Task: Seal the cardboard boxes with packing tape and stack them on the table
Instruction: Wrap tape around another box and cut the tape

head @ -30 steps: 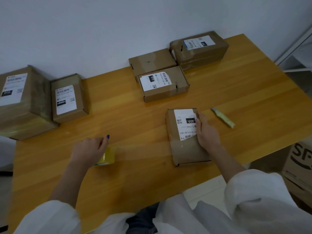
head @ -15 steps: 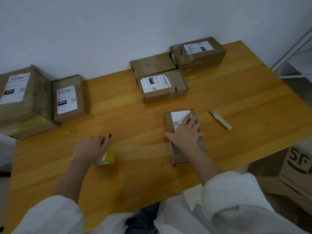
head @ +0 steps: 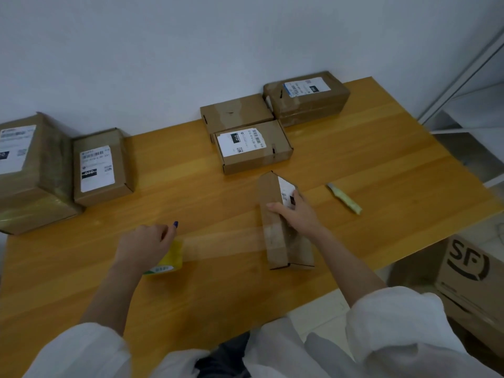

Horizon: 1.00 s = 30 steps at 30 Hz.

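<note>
A small cardboard box (head: 275,236) with a white label stands tipped up on its long edge near the table's front. My right hand (head: 296,215) grips it from above, thumb on the left face. A clear strip of tape (head: 223,242) stretches from the box's left face across to a yellow tape roll (head: 167,261). My left hand (head: 144,245) holds that roll down on the table, left of the box.
A yellow-handled cutter (head: 345,199) lies right of the box. Three boxes (head: 252,147) sit at the back middle, two larger ones (head: 102,166) at the left. The wooden table (head: 381,159) ends at the right, with an SF carton (head: 471,276) on the floor below.
The small box lay flat with the label up; my right hand has turned it onto its edge. My left hand and the tape roll have stayed in place.
</note>
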Motion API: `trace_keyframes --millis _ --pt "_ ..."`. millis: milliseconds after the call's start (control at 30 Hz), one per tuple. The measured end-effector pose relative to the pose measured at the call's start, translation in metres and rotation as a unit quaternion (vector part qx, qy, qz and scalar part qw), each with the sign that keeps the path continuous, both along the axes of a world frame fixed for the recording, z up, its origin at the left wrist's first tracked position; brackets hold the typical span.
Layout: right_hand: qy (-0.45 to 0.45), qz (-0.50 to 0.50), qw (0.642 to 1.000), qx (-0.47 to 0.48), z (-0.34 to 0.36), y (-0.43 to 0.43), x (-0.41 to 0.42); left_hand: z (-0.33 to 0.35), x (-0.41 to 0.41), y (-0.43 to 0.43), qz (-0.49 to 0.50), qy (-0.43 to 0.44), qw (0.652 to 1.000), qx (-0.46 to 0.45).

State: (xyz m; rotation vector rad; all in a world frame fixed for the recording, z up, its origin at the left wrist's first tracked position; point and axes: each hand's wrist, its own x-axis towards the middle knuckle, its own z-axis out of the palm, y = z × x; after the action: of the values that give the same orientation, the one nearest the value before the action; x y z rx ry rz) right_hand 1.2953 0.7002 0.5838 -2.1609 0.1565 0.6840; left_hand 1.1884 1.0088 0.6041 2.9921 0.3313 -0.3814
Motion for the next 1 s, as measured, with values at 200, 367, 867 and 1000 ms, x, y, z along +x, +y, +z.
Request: trace_keyframes --millis 200,367,867,1000 --pt "0.049 -0.025 0.989 0.135 -0.007 -0.002 -0.007 0.001 0.002 -0.003 -0.003 0.001 1.000 0.002" --pt "0.054 -0.010 0.984 0.172 -0.008 -0.001 -0.010 0.000 0.002 -0.003 -0.001 -0.001 1.000 -0.008" --pt "0.099 0.018 0.974 0.203 -0.001 -0.010 -0.018 -0.003 0.001 0.002 0.004 -0.002 1.000 -0.011" --pt "0.017 0.004 0.999 0.029 0.034 0.004 -0.021 -0.003 0.001 0.001 0.011 -0.010 1.000 -0.004"
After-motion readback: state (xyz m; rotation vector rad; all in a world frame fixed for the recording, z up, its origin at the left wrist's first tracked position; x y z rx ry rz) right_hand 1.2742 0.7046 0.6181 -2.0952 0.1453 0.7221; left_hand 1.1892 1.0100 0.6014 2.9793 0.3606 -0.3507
